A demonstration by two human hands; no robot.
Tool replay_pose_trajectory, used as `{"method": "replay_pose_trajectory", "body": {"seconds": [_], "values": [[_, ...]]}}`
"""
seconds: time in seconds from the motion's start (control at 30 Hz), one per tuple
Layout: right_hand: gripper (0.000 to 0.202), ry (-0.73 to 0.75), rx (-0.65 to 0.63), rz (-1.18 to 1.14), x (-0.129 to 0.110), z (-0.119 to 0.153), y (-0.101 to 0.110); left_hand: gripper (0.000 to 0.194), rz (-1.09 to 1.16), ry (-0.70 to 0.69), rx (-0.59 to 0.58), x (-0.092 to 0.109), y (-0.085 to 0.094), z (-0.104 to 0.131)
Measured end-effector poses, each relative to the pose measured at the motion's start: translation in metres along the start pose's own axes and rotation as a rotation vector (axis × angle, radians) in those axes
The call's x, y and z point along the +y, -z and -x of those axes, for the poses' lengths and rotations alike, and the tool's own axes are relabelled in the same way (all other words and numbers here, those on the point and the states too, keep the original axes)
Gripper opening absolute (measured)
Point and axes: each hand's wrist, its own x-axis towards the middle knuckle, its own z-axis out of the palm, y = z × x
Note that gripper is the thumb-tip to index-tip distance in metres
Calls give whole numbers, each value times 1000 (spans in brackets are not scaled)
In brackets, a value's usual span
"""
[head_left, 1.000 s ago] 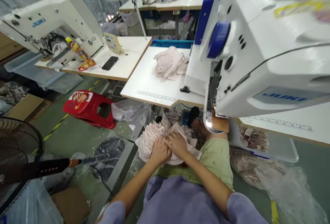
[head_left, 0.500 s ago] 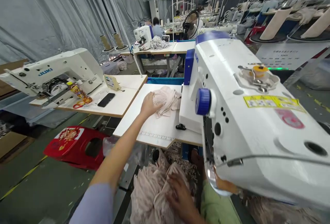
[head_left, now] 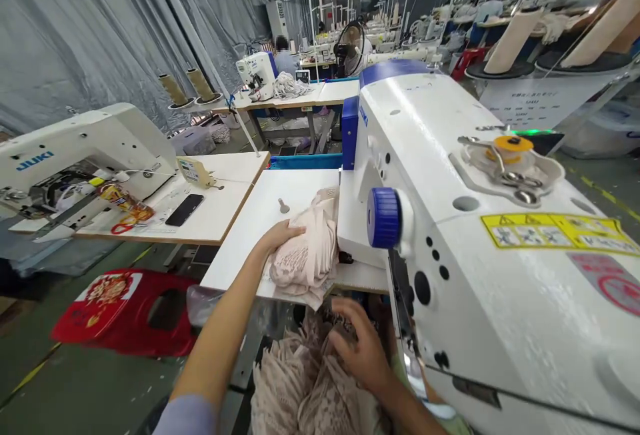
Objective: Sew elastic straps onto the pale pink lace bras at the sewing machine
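My left hand (head_left: 281, 238) grips the left side of a stack of pale pink lace fabric pieces (head_left: 313, 245). Its thumb lies over the top, while the other fingers are largely hidden. The stack rests on the white machine table (head_left: 235, 248), with a corner hanging over the front edge. Lower down, my right hand (head_left: 363, 345) is open, its fingers curved and apart with nothing visible between them. Beneath that hand, a large bunch of beige-pink lace pieces (head_left: 295, 381) fills the space below the table edge.
A white sewing machine (head_left: 430, 175) with a blue handwheel (head_left: 384, 217) stands close on the right. On the left table are another sewing machine (head_left: 100, 148), a phone (head_left: 185, 210), a drink bottle (head_left: 125, 201) and red-handled scissors (head_left: 124, 224). A red stool (head_left: 125, 318) is below.
My left hand has drawn the lace stack toward me to the table's front edge, baring a metal plate behind it. My right hand has lifted off the lower bunch.
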Motion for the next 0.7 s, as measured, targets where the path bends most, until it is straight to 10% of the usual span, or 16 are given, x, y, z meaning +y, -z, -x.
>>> {"method": "replay_pose_trajectory", "body": {"seconds": [0.23, 0.5, 0.7], "values": [[67, -64, 4, 214, -1, -37, -43, 76, 322, -78, 273, -62, -13, 105], [30, 20, -222, 343, -27, -9, -35, 63, 401, -177, 499, -77, -28, 123], [60, 132, -428, 339, -57, -10, -43, 37, 304, -149, 584, -83, -40, 132]]}}
